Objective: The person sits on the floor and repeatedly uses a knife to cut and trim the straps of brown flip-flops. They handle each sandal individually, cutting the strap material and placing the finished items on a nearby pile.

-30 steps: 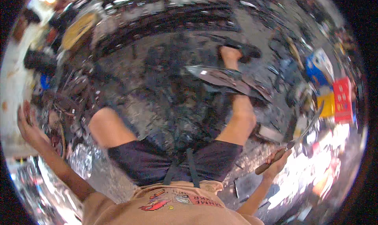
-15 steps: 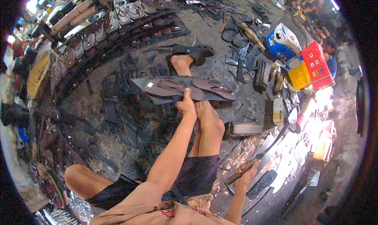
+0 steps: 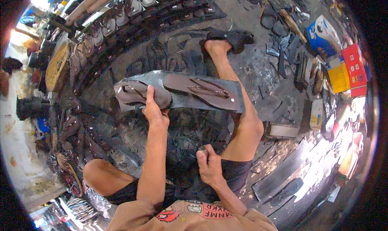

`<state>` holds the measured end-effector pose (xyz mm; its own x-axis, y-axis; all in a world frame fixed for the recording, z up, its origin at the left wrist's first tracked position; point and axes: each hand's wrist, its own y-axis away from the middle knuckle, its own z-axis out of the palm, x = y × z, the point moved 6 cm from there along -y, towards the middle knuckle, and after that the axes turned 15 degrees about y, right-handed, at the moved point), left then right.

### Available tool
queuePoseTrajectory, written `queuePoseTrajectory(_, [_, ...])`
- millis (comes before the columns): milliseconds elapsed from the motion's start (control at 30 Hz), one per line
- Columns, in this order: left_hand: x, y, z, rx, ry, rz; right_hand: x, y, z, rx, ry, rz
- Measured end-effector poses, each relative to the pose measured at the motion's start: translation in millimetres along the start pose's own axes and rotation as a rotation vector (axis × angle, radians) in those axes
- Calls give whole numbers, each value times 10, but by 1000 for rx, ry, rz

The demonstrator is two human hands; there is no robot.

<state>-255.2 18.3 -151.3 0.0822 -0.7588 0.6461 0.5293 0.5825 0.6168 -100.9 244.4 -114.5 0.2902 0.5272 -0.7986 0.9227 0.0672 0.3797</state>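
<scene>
My left hand (image 3: 157, 111) is closed on a dark flat rubber sheet (image 3: 239, 96), with the thumb on top and the fingers hidden beneath. Two brown thong sandals lie on this sheet: one sandal (image 3: 128, 95) sits under my thumb, the other sandal (image 3: 184, 85) farther right. Glossy dark straps cross both. Over my lap, apart from the sheet, my right hand (image 3: 210, 168) is held with curled fingers. Whatever it may grip cannot be made out against the dark background.
Rows of finished sandals (image 3: 109, 26) line the far left. Rubber scraps (image 3: 178, 53) cover the floor beyond the sheet. Blue-white box (image 3: 323, 37), red box (image 3: 355, 69) and yellow box (image 3: 338, 79) stand at right. A sole-shaped dark piece (image 3: 291, 188) lies lower right, and a round wooden block (image 3: 57, 67) stands left.
The view has shifted left. My left hand has brought the sheet and sandals nearer. My right hand has come from the far right to my lap; the wooden-handled tool it held no longer shows.
</scene>
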Motion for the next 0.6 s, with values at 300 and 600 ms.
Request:
queuePoseTrajectory(300, [69, 233, 17, -71, -64, -73, 6, -309, 258, 51, 140, -39])
queuePoseTrajectory(600, [38, 487, 113, -224, -131, -56, -134, -912, 159, -1, 84, -158])
